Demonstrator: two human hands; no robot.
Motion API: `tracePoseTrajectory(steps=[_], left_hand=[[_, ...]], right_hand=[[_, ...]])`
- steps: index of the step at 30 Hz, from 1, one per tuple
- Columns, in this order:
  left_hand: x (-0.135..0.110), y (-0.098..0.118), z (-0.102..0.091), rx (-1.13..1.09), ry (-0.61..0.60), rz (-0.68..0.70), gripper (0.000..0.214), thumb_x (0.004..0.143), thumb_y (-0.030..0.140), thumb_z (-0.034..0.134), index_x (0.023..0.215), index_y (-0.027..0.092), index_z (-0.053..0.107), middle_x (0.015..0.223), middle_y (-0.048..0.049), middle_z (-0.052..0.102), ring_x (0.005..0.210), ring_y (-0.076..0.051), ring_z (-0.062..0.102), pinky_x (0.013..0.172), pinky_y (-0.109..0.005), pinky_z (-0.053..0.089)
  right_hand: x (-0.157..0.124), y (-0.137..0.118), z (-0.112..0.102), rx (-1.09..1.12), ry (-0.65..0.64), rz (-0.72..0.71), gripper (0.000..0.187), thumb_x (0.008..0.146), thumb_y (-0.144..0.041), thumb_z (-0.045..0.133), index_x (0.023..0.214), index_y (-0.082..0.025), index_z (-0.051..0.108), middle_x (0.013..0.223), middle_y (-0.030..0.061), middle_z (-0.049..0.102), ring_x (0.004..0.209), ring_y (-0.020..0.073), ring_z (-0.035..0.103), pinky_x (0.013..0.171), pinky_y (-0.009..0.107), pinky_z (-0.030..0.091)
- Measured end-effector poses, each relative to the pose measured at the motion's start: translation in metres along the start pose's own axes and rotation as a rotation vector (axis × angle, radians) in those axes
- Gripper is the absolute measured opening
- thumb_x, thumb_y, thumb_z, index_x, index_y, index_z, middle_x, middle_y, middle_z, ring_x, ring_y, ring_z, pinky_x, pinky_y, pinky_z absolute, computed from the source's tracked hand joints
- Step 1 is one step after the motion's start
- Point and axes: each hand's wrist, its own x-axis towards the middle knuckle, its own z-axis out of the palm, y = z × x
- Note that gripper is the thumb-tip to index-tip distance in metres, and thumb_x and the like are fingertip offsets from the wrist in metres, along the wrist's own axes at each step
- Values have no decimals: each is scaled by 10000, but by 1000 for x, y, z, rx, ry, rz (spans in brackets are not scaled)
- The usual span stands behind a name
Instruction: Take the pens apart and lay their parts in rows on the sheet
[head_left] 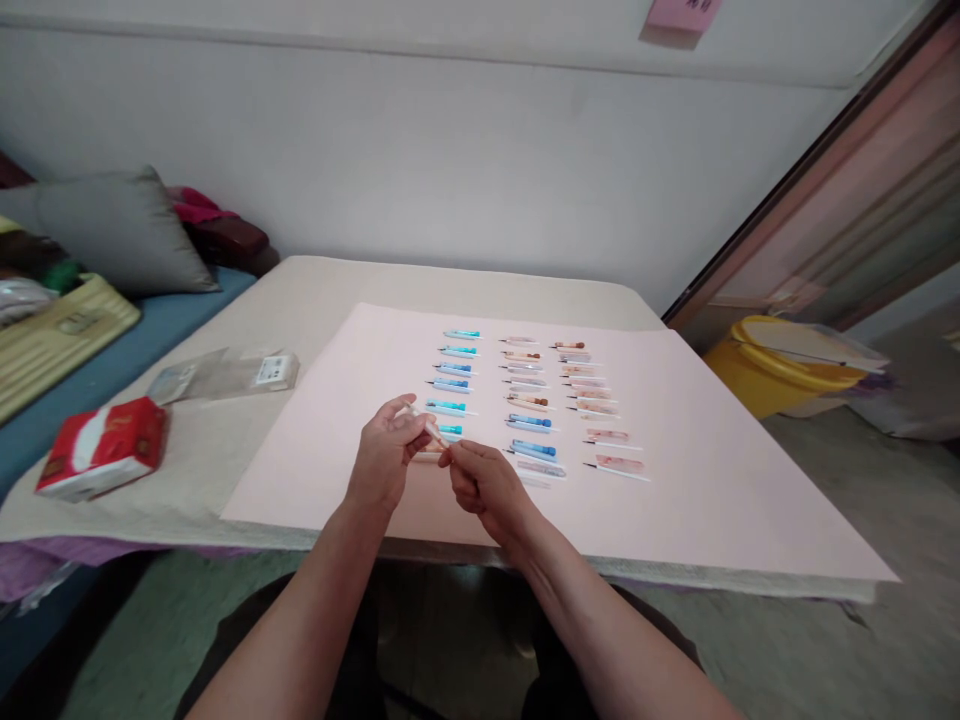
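Between both hands, over the near edge of the pink sheet, is a slim pale pen (429, 425). My left hand (388, 450) is closed around its upper end. With pinched fingers, my right hand (484, 485) grips the lower end. Just beyond the hands, pens lie in three columns on the sheet: blue and turquoise pens (453, 385) on the left, mixed brown, blue and clear pens (529, 401) in the middle, and pinkish and brown pens (592, 394) on the right. Many show a dark pointed tip and a white strip beside the barrel. My left hand partly covers the nearest left pens.
The pink sheet (712, 480) covers much of the cloth-topped table (315, 285). At the left stand a red tissue pack (105, 447) and a clear plastic bag (225, 375) with a label. A yellow bin (780, 370) is beyond the right edge; a wall closes the back.
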Motion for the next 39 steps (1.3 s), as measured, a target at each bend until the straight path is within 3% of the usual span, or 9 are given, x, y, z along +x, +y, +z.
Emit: tracePoseTrajectory(steps=[4,8,14,20,23,29,33,35,39], left_hand=[[0,1,1,-24,-54,4,465,681,208,672,1121,149,533,857,-83,662,736,-138,600,678,-263,475],[-1,1,2,-6,-53,-15,354,708,284,658,1029,151,590,943,-92,644,791,-144,594,684,-262,479],[3,1,-3,-19,32,-3,231,679,287,685,831,128,614,749,-26,596,651,-90,556,592,-205,452],[3,3,-3,-50,-28,52,365,707,216,658,1045,147,543,792,-68,658,705,-141,600,639,-262,474],[1,4,1,-65,-57,41,368,721,227,649,1065,149,544,837,-83,664,756,-148,609,663,-260,480],[1,3,0,-43,-7,-20,245,727,337,652,873,147,602,836,-49,623,722,-107,579,621,-213,470],[1,3,-2,4,9,-24,241,711,363,665,714,134,590,686,4,551,609,-67,510,575,-188,436],[2,3,-3,18,-13,-9,227,707,336,673,684,126,590,682,-2,554,613,-72,512,590,-197,435],[1,4,-3,-20,-107,-8,190,735,314,643,759,126,623,778,-40,606,698,-107,559,651,-231,450]], right_hand=[[0,1,0,65,-30,33,228,827,-387,469,764,-172,515,418,-111,266,359,40,118,369,200,79],[1,3,3,-212,108,-89,234,834,-378,464,740,-172,524,433,-88,330,382,51,221,387,197,151],[-1,6,9,-514,190,-262,227,821,-354,505,677,-178,504,536,-52,435,512,74,380,482,199,276],[-3,4,6,109,-119,109,255,849,-419,424,793,-186,509,415,-118,199,352,53,88,361,202,98],[-4,2,3,185,-143,118,258,846,-426,438,797,-181,503,413,-121,198,352,50,78,358,201,84],[-6,-1,6,-436,162,-182,233,854,-365,454,716,-184,503,477,-64,377,438,73,304,431,204,216],[-8,1,9,-723,210,-313,223,855,-371,452,737,-194,516,563,-39,447,530,95,388,500,223,254],[-8,2,9,-644,179,-271,215,843,-373,467,740,-191,515,533,-48,422,491,87,359,475,223,233],[-7,1,5,-81,-50,-3,237,854,-395,424,770,-187,502,428,-104,252,366,58,150,384,210,127]])
